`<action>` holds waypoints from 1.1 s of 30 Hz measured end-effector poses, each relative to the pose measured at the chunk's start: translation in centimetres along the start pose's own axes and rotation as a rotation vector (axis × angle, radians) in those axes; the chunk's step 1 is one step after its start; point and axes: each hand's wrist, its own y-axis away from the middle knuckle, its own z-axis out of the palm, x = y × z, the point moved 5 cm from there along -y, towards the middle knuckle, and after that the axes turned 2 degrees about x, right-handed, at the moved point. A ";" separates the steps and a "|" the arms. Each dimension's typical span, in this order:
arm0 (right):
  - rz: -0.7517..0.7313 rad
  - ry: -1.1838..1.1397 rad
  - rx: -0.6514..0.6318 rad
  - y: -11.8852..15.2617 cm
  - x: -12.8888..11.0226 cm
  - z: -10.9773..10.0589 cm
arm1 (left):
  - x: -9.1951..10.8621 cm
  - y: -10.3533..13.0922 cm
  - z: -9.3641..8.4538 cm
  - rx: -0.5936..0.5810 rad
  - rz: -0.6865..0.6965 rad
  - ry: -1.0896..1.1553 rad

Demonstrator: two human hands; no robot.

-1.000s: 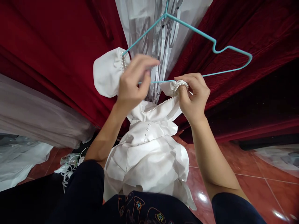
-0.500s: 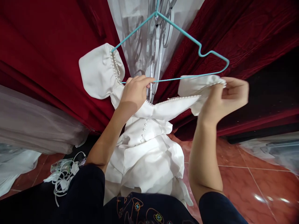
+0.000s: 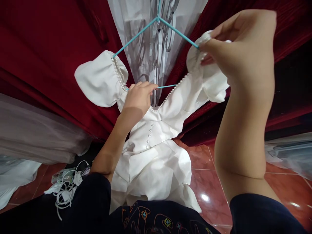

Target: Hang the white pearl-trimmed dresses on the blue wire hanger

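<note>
I have the white dress (image 3: 158, 172) hanging down the centre of the frame, its neckline across the turquoise hanger (image 3: 136, 37). My left hand (image 3: 137, 99), near the middle, has its fingers curled over the hanger's lower bar. My right hand (image 3: 246, 48), upper right, pinches cloth by the pearl edge of the right-of-frame sleeve (image 3: 212, 79), where the hanger's arm meets it. At upper left, the other sleeve (image 3: 96, 79) covers its hanger end. I judge this step to be fitting the second shoulder; the hanger's tip there is hidden, so I can't tell if it's seated. Next calls for a steady left hold while the right settles that edge.
</note>
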 end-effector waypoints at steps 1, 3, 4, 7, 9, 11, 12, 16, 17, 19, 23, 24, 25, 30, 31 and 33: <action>-0.004 -0.067 -0.034 0.5 -0.3 0.2 | 0.1 0.1 -0.1 0.004 -0.012 -0.022; -0.172 -0.188 0.016 2.1 -1.0 -0.1 | 0.4 0.4 -0.4 -0.006 -0.025 -0.048; -0.283 -0.227 0.068 3.2 -1.2 -0.3 | 0.7 0.6 -0.6 -0.020 -0.026 -0.052; -0.465 -0.204 -0.015 7.2 -0.4 1.6 | 1.3 0.7 -0.9 -0.053 -0.017 -0.051; -0.501 -0.015 -0.240 9.8 0.8 4.6 | 1.4 0.8 -0.8 -0.054 -0.001 -0.049; -0.532 0.170 -0.256 11.6 2.2 6.5 | 1.4 1.1 -0.6 -0.020 0.051 -0.026; -0.541 0.215 -0.215 12.2 2.7 7.0 | 1.4 1.3 -0.7 0.047 0.085 0.001; -0.531 0.148 -0.054 13.1 3.5 7.2 | 0.2 3.3 -3.6 0.712 0.105 0.068; -0.525 0.124 -0.034 13.2 3.5 7.2 | -0.5 3.8 -4.4 0.860 0.071 0.031; -0.521 0.096 -0.008 13.3 3.4 7.4 | -1.8 3.9 -5.7 0.974 0.023 -0.073; -0.495 0.081 0.009 13.2 3.4 7.8 | -5.1 1.6 -7.9 0.825 -0.007 -0.089; -0.488 0.079 0.003 13.1 3.5 7.8 | -5.8 1.2 -8.7 0.815 -0.019 -0.054; -0.486 0.071 -0.003 12.9 3.5 7.7 | -6.5 1.0 -9.7 0.834 -0.031 -0.012; -0.466 0.026 -0.040 12.1 3.8 7.2 | -9.8 3.0 -13.8 0.977 -0.093 0.098; -0.449 0.030 -0.050 12.0 4.0 7.2 | -10.5 3.7 -13.9 0.956 -0.131 0.088; -0.426 0.047 -0.057 12.0 4.2 7.3 | -11.9 5.3 -13.2 0.842 -0.249 0.091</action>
